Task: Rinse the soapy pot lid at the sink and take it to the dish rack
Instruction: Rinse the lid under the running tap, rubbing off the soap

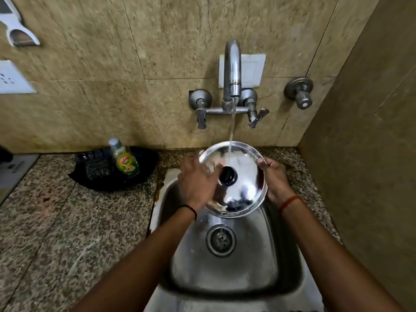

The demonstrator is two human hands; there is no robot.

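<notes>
While water falls from the tap (232,70), the round steel pot lid (245,176) is held tilted over the sink (265,262); its left rim is hidden by the left hand (198,183), laid flat on it, and its right rim is gripped by the right hand (275,179). Its black knob (227,175) is blurred.

I am looking into a home kitchen: a steel sink (225,262) set in a speckled granite tabletop (67,221), a wall tap (233,70) running above the sink, dish soap bottle (125,159) left of it, stone-tiled walls (112,64) behind.
</notes>
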